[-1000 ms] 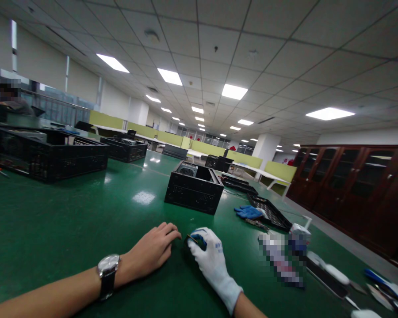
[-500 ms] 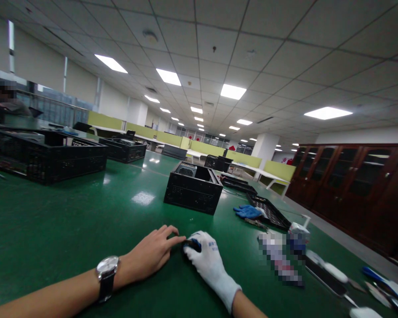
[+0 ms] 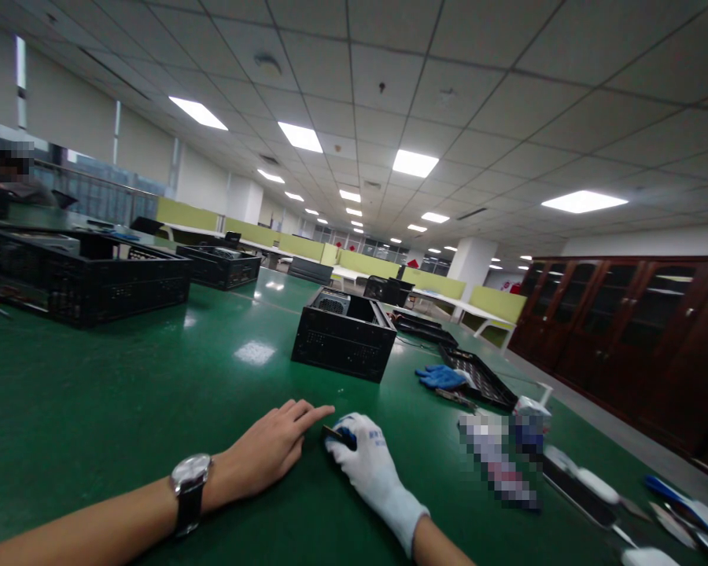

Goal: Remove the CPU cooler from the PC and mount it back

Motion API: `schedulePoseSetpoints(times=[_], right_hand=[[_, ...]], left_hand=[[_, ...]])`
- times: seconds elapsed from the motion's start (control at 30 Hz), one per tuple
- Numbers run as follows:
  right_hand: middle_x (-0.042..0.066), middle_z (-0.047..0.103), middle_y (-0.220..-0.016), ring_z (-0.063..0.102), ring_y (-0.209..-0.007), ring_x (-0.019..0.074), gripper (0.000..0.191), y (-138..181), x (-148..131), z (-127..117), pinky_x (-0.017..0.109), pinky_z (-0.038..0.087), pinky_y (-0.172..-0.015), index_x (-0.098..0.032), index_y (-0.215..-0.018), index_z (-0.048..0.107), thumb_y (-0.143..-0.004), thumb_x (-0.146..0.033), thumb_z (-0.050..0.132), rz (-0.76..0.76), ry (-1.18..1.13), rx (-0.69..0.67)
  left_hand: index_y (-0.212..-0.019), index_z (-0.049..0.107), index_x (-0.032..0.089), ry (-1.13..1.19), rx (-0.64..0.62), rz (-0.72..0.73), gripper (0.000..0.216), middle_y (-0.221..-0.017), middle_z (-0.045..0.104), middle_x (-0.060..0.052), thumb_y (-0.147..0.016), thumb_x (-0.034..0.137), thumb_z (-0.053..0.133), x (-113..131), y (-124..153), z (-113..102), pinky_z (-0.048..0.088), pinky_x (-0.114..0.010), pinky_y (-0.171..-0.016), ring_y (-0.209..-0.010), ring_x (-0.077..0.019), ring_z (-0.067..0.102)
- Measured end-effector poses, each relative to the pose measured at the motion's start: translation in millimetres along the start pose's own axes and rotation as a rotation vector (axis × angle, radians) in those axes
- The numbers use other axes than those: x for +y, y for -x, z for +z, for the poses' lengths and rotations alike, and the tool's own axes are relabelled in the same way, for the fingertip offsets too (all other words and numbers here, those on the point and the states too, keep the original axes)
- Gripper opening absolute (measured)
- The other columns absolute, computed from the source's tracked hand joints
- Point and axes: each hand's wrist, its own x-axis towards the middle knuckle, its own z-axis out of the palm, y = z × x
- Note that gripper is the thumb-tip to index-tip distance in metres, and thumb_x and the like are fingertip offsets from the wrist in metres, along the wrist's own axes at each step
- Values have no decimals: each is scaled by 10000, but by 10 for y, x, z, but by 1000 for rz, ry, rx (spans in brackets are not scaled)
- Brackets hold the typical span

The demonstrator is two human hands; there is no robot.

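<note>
My bare left hand (image 3: 268,450) lies on the green table (image 3: 123,393) with a watch on its wrist, fingers stretched out and pointing toward a small dark object (image 3: 336,435). That object lies flat on the table. My right hand (image 3: 369,464), in a white glove with blue fingertips, has its fingers curled down over the object's right end. The two hands' fingertips are almost touching.
An open black computer case (image 3: 343,338) stands ahead. Blue gloves (image 3: 442,377) and a flat black tray (image 3: 477,377) lie to the right. Tools and white items (image 3: 595,487) are strewn at the right edge. Black crates (image 3: 88,283) stand at far left.
My left fingers have straightened out toward the small dark object. My right hand has moved slightly nearer and lower over it. The view has hardly shifted.
</note>
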Motion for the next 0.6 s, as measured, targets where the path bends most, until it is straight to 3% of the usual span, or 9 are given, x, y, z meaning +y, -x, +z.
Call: schedulePoseSetpoints(times=[0.23, 0.4, 0.53, 0.6], right_hand=[[78, 700, -897, 641, -902, 264, 44, -11, 4, 23, 355, 480, -827, -173, -829, 736, -790, -174, 714, 2, 16, -6], [64, 692, -915, 641, -910, 237, 58, 16, -29, -31, 340, 478, -848, -181, -859, 726, -843, -216, 683, -27, -43, 80], [63, 691, -920, 640, -914, 235, 70, 28, -28, -68, 356, 478, -865, -185, -872, 723, -857, -213, 661, -70, -105, 165], [66, 693, -932, 638, -922, 234, 74, 29, -26, -73, 357, 478, -871, -184, -886, 721, -860, -208, 655, -87, -113, 183]], left_hand=[[-1457, 390, 446, -19, -37, 57, 744, -1344, 522, -25, -858, 9, 448, -8, 12, 4, 481, -491, -991, -1167, -259, 533], [-1389, 496, 355, -22, -15, 38, 603, -1317, 550, -33, -881, 32, 457, -31, 2, -3, 467, -464, -1012, -1144, -247, 537], [-1079, 677, 257, -29, -14, 15, 314, -1260, 587, -44, -907, 86, 478, -43, 11, -13, 481, -453, -976, -1105, -259, 548], [-1061, 680, 251, -29, -11, 6, 299, -1231, 604, -43, -908, 90, 479, -47, 15, -15, 488, -437, -959, -1086, -254, 556]])
